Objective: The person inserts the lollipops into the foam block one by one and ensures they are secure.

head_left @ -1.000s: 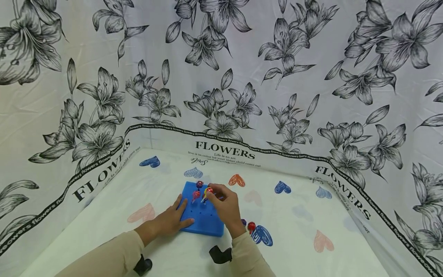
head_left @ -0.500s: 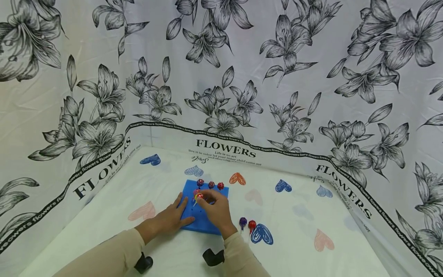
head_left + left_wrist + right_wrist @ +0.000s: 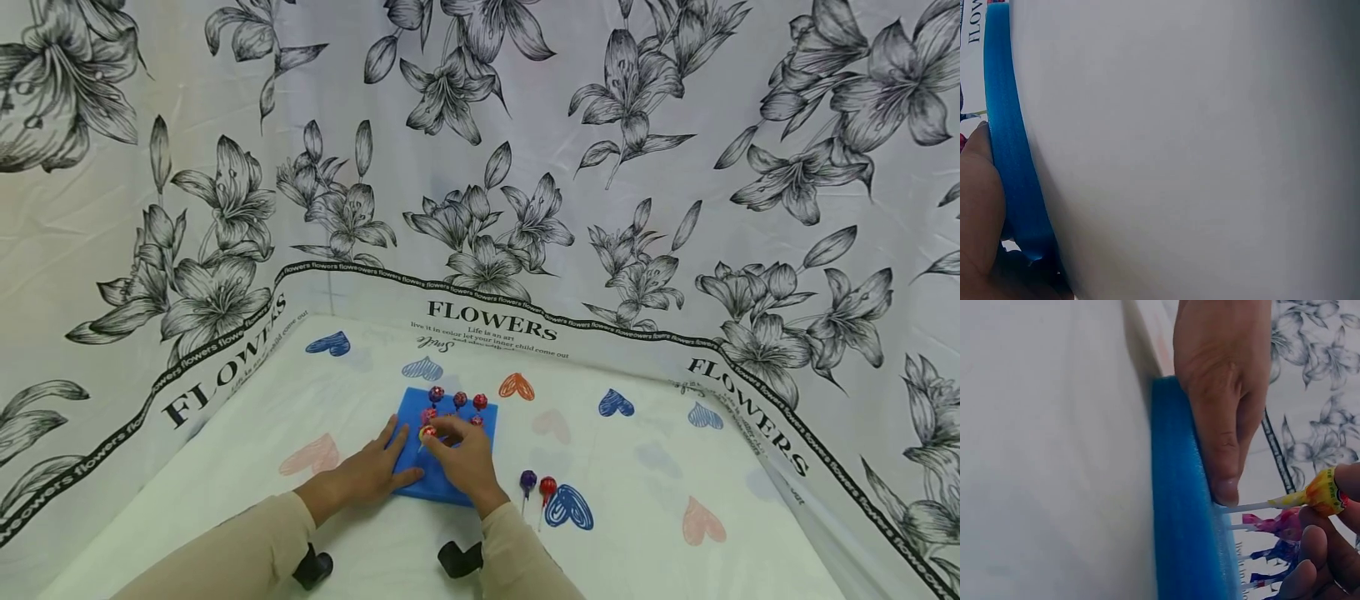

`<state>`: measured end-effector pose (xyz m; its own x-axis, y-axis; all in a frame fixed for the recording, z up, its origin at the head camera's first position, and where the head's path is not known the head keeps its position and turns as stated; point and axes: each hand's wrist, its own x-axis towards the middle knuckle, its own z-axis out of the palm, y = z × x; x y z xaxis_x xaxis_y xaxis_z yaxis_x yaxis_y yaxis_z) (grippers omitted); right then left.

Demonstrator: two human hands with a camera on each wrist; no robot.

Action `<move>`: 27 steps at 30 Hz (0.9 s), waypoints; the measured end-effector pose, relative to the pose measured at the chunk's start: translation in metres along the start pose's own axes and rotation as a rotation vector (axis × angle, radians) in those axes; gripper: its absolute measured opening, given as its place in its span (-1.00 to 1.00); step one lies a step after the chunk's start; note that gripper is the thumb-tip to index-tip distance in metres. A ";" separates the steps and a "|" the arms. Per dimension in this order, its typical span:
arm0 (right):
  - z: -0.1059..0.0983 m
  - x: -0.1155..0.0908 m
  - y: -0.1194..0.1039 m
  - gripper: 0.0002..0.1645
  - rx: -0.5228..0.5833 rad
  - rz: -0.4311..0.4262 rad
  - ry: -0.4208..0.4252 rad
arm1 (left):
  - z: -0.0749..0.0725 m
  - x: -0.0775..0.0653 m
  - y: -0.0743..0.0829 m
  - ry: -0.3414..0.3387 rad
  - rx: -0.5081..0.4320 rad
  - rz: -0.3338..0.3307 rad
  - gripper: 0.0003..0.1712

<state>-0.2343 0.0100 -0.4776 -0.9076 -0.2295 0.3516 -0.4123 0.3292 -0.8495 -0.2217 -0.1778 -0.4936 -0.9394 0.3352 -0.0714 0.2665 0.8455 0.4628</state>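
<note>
My right hand (image 3: 468,462) pinches a yellow-wrapped lollipop (image 3: 1319,495) by its head, above a blue foam block (image 3: 414,402). In the right wrist view its white stick points into the block's top face, with the stick's end right at the surface beside the left thumb. My left hand (image 3: 367,477) rests on the block's left side, fingers spread and straight. Behind the held lollipop a pink-wrapped lollipop (image 3: 1285,524) stands in the block. Several more stand in it, including a red one (image 3: 480,402) at the back right corner.
A purple lollipop (image 3: 528,481) and a red lollipop (image 3: 548,487) lie on the heart-print cloth (image 3: 645,500) right of the block. A flower-print curtain (image 3: 480,208) rises behind the table and at its sides.
My right hand has moved left across the block with the yellow lollipop, then slightly toward me. The lollipops at the back right came into view. My left hand stays on the block.
</note>
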 end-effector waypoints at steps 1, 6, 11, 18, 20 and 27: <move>0.001 0.000 0.001 -0.72 -0.004 -0.003 -0.002 | 0.000 -0.001 0.000 0.001 -0.005 0.005 0.04; 0.005 -0.002 0.003 -0.72 -0.035 0.006 -0.022 | -0.002 -0.003 0.003 0.002 -0.007 0.010 0.03; 0.008 -0.001 0.006 -0.71 -0.081 0.052 -0.039 | -0.004 -0.004 0.005 0.004 -0.003 0.004 0.05; 0.012 0.000 0.012 -0.69 -0.090 0.075 -0.040 | -0.007 -0.004 0.006 0.009 -0.017 0.008 0.08; 0.012 0.001 0.011 -0.69 -0.093 0.087 -0.040 | -0.007 -0.004 0.006 0.011 -0.026 0.006 0.09; -0.001 -0.003 -0.001 -0.60 -0.093 0.112 -0.092 | -0.003 -0.001 0.003 0.013 -0.025 -0.004 0.12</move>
<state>-0.2310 0.0109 -0.4777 -0.9388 -0.2683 0.2159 -0.3188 0.4400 -0.8395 -0.2205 -0.1768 -0.4893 -0.9431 0.3266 -0.0615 0.2579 0.8358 0.4846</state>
